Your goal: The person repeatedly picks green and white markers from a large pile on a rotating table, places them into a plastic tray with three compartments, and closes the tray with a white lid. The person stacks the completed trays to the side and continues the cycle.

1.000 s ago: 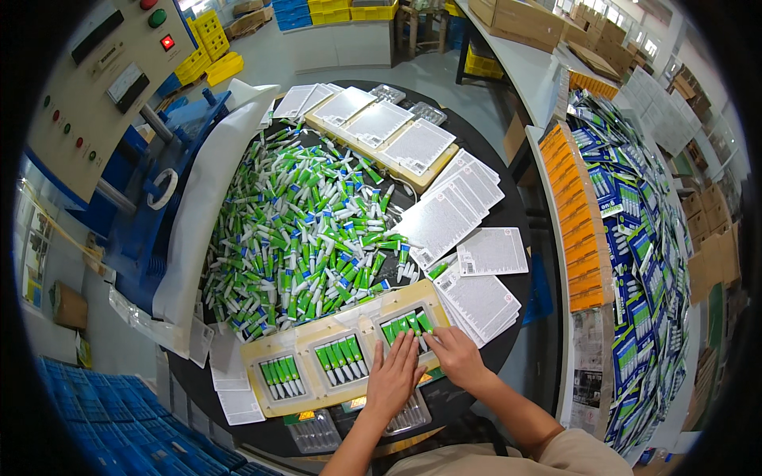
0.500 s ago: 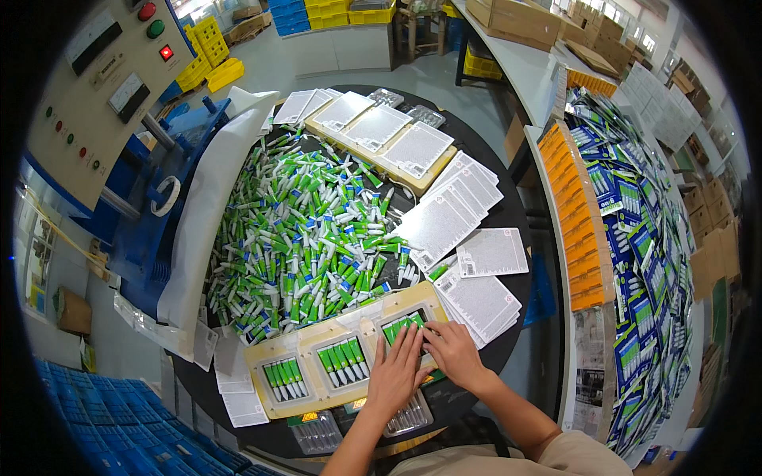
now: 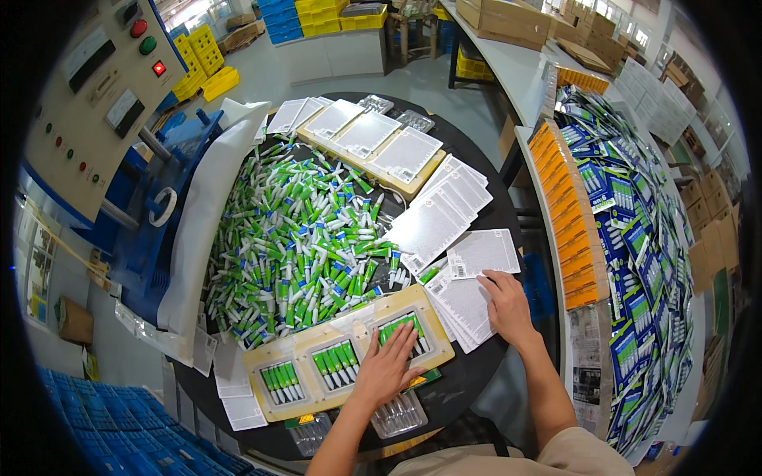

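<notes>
White backing cards (image 3: 444, 214) fanned mid-table; blue packs (image 3: 627, 238) heaped right.

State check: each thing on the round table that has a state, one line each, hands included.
Near tan tray: three pockets, all filled with green tubes.
Far tan tray: three pockets covered by white cards.
Green tube pile: loose, heaped.
White card stack: fanned, right hand flat on it.
Left hand: open, flat on the right pocket.

A factory packing floor: a round black table (image 3: 476, 151) heaped with small green-and-white tubes (image 3: 302, 238), a beige machine control panel (image 3: 87, 103), stacked yellow plastic crates (image 3: 202, 59), brown cardboard cartons (image 3: 508, 20).
</notes>
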The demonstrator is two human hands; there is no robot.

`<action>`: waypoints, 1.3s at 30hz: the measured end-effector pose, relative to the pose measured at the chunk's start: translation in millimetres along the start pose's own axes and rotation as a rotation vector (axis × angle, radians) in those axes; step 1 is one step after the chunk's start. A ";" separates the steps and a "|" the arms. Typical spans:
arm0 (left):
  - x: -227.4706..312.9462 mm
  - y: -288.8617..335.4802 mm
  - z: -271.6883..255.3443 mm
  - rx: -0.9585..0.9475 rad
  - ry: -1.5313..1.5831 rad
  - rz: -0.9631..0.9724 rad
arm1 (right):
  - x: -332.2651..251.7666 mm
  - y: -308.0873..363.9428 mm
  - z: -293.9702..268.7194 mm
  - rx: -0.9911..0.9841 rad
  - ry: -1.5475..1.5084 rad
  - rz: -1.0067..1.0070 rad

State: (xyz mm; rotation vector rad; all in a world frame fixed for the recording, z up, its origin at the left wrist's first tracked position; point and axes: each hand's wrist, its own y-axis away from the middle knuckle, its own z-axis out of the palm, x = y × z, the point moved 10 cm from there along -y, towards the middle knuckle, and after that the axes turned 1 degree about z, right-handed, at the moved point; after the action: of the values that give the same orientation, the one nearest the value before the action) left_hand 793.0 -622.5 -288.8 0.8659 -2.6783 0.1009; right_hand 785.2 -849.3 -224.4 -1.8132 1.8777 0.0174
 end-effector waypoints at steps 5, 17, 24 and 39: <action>-9.7 18.1 -1.2 0.035 0.029 -0.126 | -68.7 21.7 29.1 -0.201 -0.200 -0.169; -10.8 23.5 1.4 0.034 -0.099 -0.159 | -72.8 37.5 62.0 -0.258 -0.002 -0.146; 12.0 6.3 1.0 0.034 -0.103 -0.044 | 114.9 -13.7 27.7 -0.338 0.627 0.022; -104.2 254.7 -87.0 0.705 -0.116 -0.781 | -42.9 24.1 -86.8 0.220 0.112 -0.407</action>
State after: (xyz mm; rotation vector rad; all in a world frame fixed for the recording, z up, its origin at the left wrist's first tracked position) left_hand 749.2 -342.9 -232.3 2.0994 -2.1818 0.8463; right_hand 730.3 -838.3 -141.9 -2.0344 1.4793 -0.4256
